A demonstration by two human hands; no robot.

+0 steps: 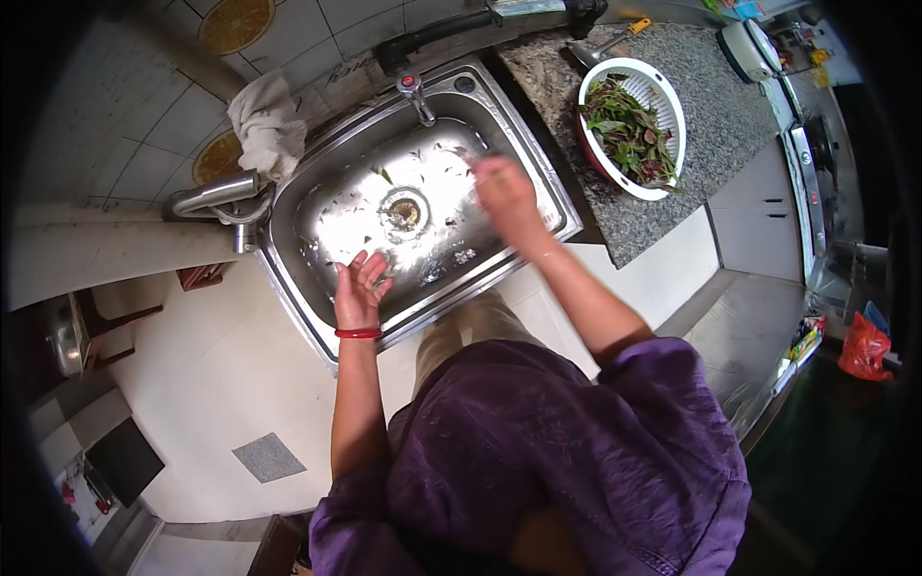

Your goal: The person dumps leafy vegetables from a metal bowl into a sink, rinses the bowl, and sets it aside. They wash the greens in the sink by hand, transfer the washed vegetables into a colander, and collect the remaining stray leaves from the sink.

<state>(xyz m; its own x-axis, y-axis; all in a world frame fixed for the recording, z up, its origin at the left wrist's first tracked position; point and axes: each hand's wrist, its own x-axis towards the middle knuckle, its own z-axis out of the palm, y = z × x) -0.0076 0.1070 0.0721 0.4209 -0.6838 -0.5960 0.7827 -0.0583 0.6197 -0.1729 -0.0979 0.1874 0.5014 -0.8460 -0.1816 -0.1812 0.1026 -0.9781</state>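
Observation:
Over the near left part of the steel sink (447, 300), my left hand (361, 291) has its fingers spread and holds nothing; a red bangle (358, 333) circles that wrist. My right hand (504, 200) is above the sink's right side, fingers curled in and blurred; whether anything is in them cannot be made out. Small leaf scraps lie about the drain (403, 213) on the wet basin floor. To the right, a white oval colander (677, 120) full of green and reddish leaves (626, 134) stands on the granite counter (715, 91).
A small tap (415, 96) rises at the sink's back edge, and a larger curved faucet (216, 195) stands at its left corner. Above that faucet hangs a whitish cloth (267, 125). A spatula with an orange handle (639, 27) lies behind the colander. A red bag (864, 348) is far right.

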